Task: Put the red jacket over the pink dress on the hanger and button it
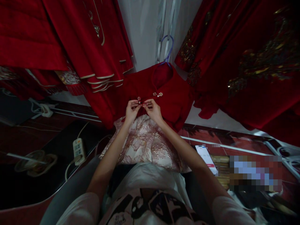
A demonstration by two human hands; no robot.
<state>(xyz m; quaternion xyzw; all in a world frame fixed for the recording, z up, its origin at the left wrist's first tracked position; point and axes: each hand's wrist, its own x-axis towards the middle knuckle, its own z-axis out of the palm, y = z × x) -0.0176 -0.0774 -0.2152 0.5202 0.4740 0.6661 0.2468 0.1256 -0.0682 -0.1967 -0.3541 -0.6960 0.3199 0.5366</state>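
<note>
A red velvet jacket (173,93) hangs on a purple hanger (169,51) in front of me, over a pale pink and gold skirt (145,143). Both hands are raised to its front closure. My left hand (131,110) pinches the fabric just below a pearl button (139,99). My right hand (152,109) pinches the closure edge beside it, fingertips nearly touching the left hand's. Another pearl clasp (158,94) sits higher to the right, untouched.
More red garments (70,40) hang at left and embroidered red ones (257,62) at right. A white power strip (78,150) and coiled cable (35,162) lie on the dark floor at left. A smartphone (206,158) lies at right.
</note>
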